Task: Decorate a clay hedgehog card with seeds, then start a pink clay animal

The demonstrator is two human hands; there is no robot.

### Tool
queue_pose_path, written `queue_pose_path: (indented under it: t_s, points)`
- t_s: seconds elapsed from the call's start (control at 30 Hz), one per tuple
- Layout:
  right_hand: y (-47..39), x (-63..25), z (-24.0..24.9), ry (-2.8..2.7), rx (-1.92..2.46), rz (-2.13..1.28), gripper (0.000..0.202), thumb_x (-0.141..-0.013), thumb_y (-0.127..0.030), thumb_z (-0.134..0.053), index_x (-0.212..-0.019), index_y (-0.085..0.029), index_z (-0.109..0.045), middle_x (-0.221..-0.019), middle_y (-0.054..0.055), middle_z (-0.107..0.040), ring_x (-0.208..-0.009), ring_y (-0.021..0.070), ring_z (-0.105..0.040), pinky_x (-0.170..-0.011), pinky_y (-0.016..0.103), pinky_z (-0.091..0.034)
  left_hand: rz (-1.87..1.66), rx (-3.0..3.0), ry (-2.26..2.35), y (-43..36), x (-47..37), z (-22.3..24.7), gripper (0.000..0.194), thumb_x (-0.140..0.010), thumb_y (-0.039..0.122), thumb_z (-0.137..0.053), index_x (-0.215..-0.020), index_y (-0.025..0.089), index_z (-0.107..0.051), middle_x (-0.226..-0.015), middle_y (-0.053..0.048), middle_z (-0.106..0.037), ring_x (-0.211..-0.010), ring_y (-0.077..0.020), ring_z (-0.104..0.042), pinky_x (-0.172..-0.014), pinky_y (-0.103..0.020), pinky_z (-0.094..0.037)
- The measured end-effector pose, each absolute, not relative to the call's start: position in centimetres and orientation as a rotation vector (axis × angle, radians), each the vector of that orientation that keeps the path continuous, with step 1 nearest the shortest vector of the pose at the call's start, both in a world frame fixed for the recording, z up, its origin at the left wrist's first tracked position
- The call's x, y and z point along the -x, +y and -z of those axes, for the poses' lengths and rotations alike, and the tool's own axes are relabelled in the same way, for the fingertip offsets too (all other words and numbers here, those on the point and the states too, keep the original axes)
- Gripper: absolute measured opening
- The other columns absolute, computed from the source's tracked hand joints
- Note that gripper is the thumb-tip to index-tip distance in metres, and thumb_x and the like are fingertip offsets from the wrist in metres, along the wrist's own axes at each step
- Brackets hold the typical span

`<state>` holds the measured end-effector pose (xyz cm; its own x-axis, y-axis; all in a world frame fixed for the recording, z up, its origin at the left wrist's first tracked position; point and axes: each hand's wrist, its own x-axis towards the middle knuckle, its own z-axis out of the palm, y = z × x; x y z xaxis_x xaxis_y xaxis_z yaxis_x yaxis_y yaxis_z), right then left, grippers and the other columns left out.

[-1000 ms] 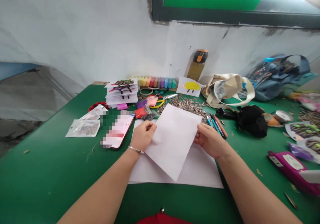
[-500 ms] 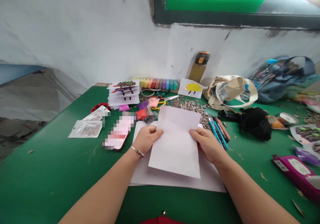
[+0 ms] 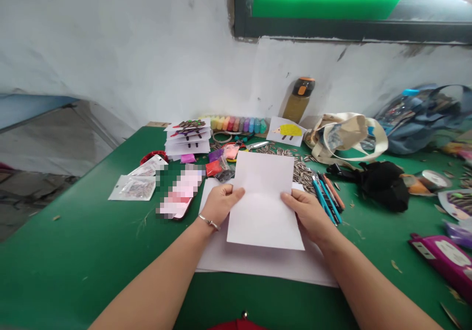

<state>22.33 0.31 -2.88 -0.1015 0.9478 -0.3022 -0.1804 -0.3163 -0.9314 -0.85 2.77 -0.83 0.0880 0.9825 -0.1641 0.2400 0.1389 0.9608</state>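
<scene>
A blank white sheet of paper (image 3: 264, 207) is held up between my two hands. My left hand (image 3: 221, 203), with a silver bracelet at the wrist, pinches its left edge, thumb on the front. On the opposite edge my right hand (image 3: 306, 212) grips it the same way; the fingers behind the paper are hidden. Larger white sheets (image 3: 265, 265) lie flat on the green table below. Just right of my right hand are several pens (image 3: 328, 199). Left of my left hand lies a phone (image 3: 182, 192), its screen blurred out.
Sunflower seeds (image 3: 303, 171), scissors (image 3: 257, 145) and small coloured packets (image 3: 214, 166) lie beyond the paper. A stack of cards (image 3: 188, 145), a hedgehog drawing (image 3: 285, 131) and a bottle (image 3: 299, 99) stand near the wall. Bags (image 3: 344, 135) and a magenta case (image 3: 444, 261) are on the right.
The held sheet has tilted slightly, its lower edge rising and its top dipping a little. Both hands keep their grip. The whole view has shifted slightly.
</scene>
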Motion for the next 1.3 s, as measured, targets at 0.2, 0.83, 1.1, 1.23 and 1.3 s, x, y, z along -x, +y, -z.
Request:
queue_pose_path:
  t_s: [0.2,0.83,1.1,1.23,1.3]
  points:
    - [0.3,-22.54,2.74,-0.932,1.186,-1.635,0.031,-0.077,-0.039,-0.068,-0.099,-0.017,-0.068,-0.082,0.007,-0.072,-0.063,0.0185,-0.065,-0.057,0.029,-0.05,-0.886,-1.26,1.327,2.67,0.66,1.05,0.042,-0.065,0.053,-0.066,-0.055,0.016,-0.049,-0.053,0.005,-0.042,-0.049,-0.009,-0.038,-0.045,-0.022,-0.027]
    - [0.47,-23.08,2.38,-0.899,1.153,-1.749,0.035,-0.072,-0.035,-0.074,-0.101,-0.017,-0.069,-0.086,0.008,-0.074,-0.068,0.0209,-0.068,-0.064,0.032,-0.052,-0.842,-1.081,1.16,2.46,0.6,1.18,0.042,-0.06,0.053,-0.074,-0.064,0.013,-0.06,-0.059,-0.001,-0.058,-0.051,-0.0122,-0.05,-0.047,-0.024,-0.034]
    - [0.45,-22.76,2.0,-0.841,1.187,-1.723,0.032,-0.074,-0.04,-0.07,-0.094,-0.016,-0.07,-0.08,0.008,-0.073,-0.065,0.0211,-0.068,-0.059,0.031,-0.052,-0.85,-1.087,1.18,2.59,0.61,1.39,0.042,-0.062,0.052,-0.074,-0.065,0.012,-0.061,-0.06,-0.001,-0.058,-0.052,-0.0114,-0.049,-0.048,-0.023,-0.034]
    - [0.43,-22.84,2.04,-0.878,1.183,-1.723,0.033,-0.074,-0.042,-0.071,-0.095,-0.016,-0.07,-0.083,0.008,-0.074,-0.067,0.0215,-0.068,-0.062,0.032,-0.052,-0.849,-1.096,1.177,2.59,0.64,1.32,0.044,-0.061,0.053,-0.074,-0.066,0.011,-0.062,-0.063,-0.002,-0.06,-0.055,-0.0125,-0.051,-0.049,-0.024,-0.035]
    - [0.45,-22.9,2.14,-0.899,1.173,-1.732,0.035,-0.073,-0.041,-0.072,-0.098,-0.017,-0.07,-0.085,0.008,-0.074,-0.068,0.0211,-0.068,-0.063,0.032,-0.052,-0.847,-1.097,1.179,2.58,0.64,1.32,0.044,-0.06,0.053,-0.074,-0.065,0.011,-0.062,-0.063,-0.002,-0.06,-0.054,-0.0124,-0.051,-0.048,-0.023,-0.035]
